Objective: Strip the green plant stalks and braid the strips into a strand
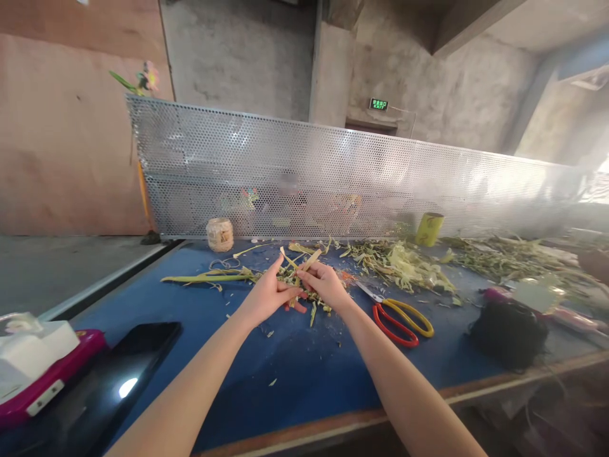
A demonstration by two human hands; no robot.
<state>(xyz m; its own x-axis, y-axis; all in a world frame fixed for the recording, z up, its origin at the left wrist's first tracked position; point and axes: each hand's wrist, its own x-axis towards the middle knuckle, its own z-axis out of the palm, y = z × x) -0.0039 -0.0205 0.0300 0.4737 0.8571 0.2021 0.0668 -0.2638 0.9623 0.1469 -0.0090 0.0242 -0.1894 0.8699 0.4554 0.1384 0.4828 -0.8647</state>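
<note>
Both hands meet over the middle of a blue tabletop, above a scatter of plant scraps. My left hand point(269, 292) pinches a thin pale-yellow plant strip point(288, 259) between thumb and fingers. Close beside it, my right hand point(327, 284) is closed on a wider pale plant strip point(311, 260), which slants across the other. The fingertips partly cover where the strips cross, so I cannot tell whether they are joined. To the right of my right hand lie scissors point(402, 320) with one red and one yellow handle loop, blades pointing toward the scraps.
A long green stalk point(202, 278) lies to the left. Behind stand a cream jar point(219, 235), a yellow-green cylinder point(429, 230) and a perforated metal screen point(285, 171). Leaf scraps point(404, 266) spread rightward. A phone point(137, 355), a magenta power strip point(47, 400) and a black bundle point(509, 333) flank my arms.
</note>
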